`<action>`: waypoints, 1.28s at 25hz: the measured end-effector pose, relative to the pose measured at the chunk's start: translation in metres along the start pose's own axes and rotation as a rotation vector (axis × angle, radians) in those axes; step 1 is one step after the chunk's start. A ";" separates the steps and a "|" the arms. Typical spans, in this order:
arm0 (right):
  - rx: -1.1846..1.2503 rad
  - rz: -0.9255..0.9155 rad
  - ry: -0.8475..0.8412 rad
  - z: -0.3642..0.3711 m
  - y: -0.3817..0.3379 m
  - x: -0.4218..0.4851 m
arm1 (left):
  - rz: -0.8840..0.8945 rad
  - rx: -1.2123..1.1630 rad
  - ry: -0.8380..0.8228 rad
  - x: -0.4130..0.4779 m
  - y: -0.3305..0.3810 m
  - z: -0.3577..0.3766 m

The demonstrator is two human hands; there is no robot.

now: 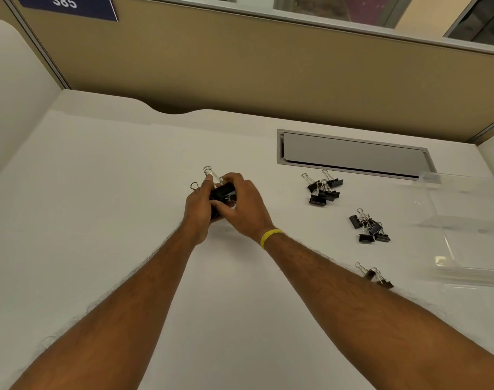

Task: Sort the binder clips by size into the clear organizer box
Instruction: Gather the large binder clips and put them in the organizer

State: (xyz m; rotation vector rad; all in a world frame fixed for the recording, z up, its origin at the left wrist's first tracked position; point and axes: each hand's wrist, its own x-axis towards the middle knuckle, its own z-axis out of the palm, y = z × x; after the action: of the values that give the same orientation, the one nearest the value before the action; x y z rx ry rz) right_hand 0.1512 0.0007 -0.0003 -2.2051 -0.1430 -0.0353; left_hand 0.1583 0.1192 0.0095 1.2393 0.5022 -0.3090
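At the middle of the white desk (99,220), my left hand (198,209) and my right hand (243,206) are cupped together around a bunch of large black binder clips (222,192). Their wire handles stick out above my fingers. A pile of black clips (323,190) lies to the right. A second pile (369,228) lies nearer the clear organizer box (465,220) at the right edge. A few more clips (376,277) lie just beyond my right forearm, which hides part of them.
A grey cable-slot cover (352,156) is set into the desk behind the clip piles. A tan partition wall (268,74) closes off the back of the desk. A yellow band (269,237) circles my right wrist.
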 end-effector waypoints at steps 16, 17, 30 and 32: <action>0.108 -0.018 0.027 -0.021 0.012 -0.058 | -0.038 0.013 -0.178 -0.026 -0.026 0.015; 0.107 -0.012 0.048 -0.024 0.013 -0.065 | -0.049 0.013 -0.206 -0.033 -0.030 0.025; 0.275 0.294 0.497 -0.160 0.085 -0.144 | -0.297 -0.118 -0.499 -0.113 -0.098 0.219; 0.365 0.374 0.599 -0.197 0.103 -0.151 | -0.282 -0.100 -0.549 -0.126 -0.107 0.265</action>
State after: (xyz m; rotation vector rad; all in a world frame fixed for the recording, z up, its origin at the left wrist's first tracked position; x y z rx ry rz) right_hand 0.0188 -0.2318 0.0227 -1.7405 0.5531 -0.4214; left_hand 0.0502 -0.1712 0.0505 0.9320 0.2092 -0.8259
